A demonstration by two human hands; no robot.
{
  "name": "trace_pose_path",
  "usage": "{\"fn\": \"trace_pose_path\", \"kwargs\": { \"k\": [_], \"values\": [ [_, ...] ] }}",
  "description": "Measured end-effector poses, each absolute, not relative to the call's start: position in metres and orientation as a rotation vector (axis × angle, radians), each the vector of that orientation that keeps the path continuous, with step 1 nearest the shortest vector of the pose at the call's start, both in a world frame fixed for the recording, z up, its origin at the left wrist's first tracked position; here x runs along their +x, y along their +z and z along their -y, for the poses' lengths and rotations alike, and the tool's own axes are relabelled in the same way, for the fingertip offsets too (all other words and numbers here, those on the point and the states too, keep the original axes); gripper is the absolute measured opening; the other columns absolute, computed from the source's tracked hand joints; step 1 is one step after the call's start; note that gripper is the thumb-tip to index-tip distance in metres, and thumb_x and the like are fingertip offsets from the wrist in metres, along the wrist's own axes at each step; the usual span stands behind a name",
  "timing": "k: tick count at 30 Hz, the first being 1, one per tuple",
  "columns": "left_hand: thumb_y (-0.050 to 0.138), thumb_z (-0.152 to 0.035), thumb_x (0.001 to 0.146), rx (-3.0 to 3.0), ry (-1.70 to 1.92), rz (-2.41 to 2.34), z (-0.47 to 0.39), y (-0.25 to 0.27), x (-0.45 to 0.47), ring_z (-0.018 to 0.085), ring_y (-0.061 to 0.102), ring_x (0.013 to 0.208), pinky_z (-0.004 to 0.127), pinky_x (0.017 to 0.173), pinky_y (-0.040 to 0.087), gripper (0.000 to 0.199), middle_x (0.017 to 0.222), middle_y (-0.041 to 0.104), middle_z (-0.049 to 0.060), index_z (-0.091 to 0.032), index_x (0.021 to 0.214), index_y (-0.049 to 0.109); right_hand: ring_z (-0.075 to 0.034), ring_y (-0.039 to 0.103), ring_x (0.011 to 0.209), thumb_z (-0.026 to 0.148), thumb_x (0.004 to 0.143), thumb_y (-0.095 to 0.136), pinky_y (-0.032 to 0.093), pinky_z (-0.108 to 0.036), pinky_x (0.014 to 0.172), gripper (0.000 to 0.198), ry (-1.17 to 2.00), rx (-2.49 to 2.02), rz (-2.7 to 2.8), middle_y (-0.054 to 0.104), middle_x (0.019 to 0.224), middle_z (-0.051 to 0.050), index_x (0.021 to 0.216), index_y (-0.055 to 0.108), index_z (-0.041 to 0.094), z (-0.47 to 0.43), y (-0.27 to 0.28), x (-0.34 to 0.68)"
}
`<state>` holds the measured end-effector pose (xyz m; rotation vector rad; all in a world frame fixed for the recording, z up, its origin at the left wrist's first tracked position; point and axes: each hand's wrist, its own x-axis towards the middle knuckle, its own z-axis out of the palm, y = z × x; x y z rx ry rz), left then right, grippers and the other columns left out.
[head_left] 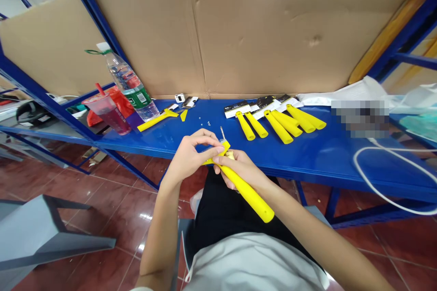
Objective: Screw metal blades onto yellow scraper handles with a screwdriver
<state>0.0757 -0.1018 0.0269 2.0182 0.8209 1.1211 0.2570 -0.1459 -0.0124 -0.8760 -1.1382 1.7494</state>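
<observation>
Over the front edge of the bench, both my hands are closed around a yellow scraper-like tool with a long round handle and a wider head. My left hand pinches the head. My right hand grips the tool near its neck, with the handle slanting down toward my lap. A thin metal shaft, like a screwdriver's, sticks up just beyond my fingers; its lower end is hidden. Tiny screw-like bits lie on the bench behind my hands.
A similar yellow tool and a loose yellow piece lie at left, near a water bottle and a cup. Several yellow handles with cards lie at right, beside a white cable. Cardboard backs the blue bench.
</observation>
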Motion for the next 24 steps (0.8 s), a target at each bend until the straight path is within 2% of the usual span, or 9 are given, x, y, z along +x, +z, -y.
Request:
{"fn": "trace_pose_path", "kwargs": {
  "k": [6,11,17,24],
  "values": [
    [0.090,-0.035,0.089,1.961,1.029,-0.818,0.096,0.025,0.071,0.025,0.073,0.101,0.040,0.094,0.058,0.013,0.102,0.077,0.009,-0.023,0.089,0.086,-0.010,0.050,0.032,0.053,0.085,0.087,0.038,-0.018,0.035,0.041,1.742,-0.878,1.157,0.060,0.043,0.002,0.073,0.071,0.018,0.145,-0.017,0.253],
    [0.092,-0.037,0.087,1.826,0.955,-0.839,0.096,0.026,0.069,0.021,0.069,0.093,0.034,0.086,0.056,0.023,0.101,0.078,0.008,-0.020,0.096,0.080,-0.011,0.053,0.033,0.048,0.083,0.088,0.039,-0.020,0.035,0.035,1.735,-0.872,1.133,0.062,0.048,0.003,0.080,0.070,0.018,0.147,-0.017,0.250],
    [0.098,-0.037,0.080,1.540,0.861,-0.758,0.092,0.021,0.069,0.018,0.070,0.089,0.029,0.081,0.056,0.036,0.100,0.076,0.007,-0.016,0.095,0.075,-0.011,0.055,0.034,0.046,0.081,0.091,0.038,-0.020,0.035,0.036,1.720,-0.900,1.133,0.065,0.052,0.004,0.083,0.068,0.018,0.149,-0.014,0.251],
    [0.100,-0.036,0.078,1.433,0.820,-0.727,0.086,0.013,0.069,0.017,0.073,0.085,0.027,0.076,0.056,0.038,0.095,0.076,0.006,-0.015,0.094,0.072,-0.011,0.056,0.035,0.043,0.080,0.090,0.040,-0.021,0.035,0.034,1.720,-0.903,1.139,0.070,0.060,0.002,0.084,0.068,0.018,0.148,-0.013,0.251]
  ]
}}
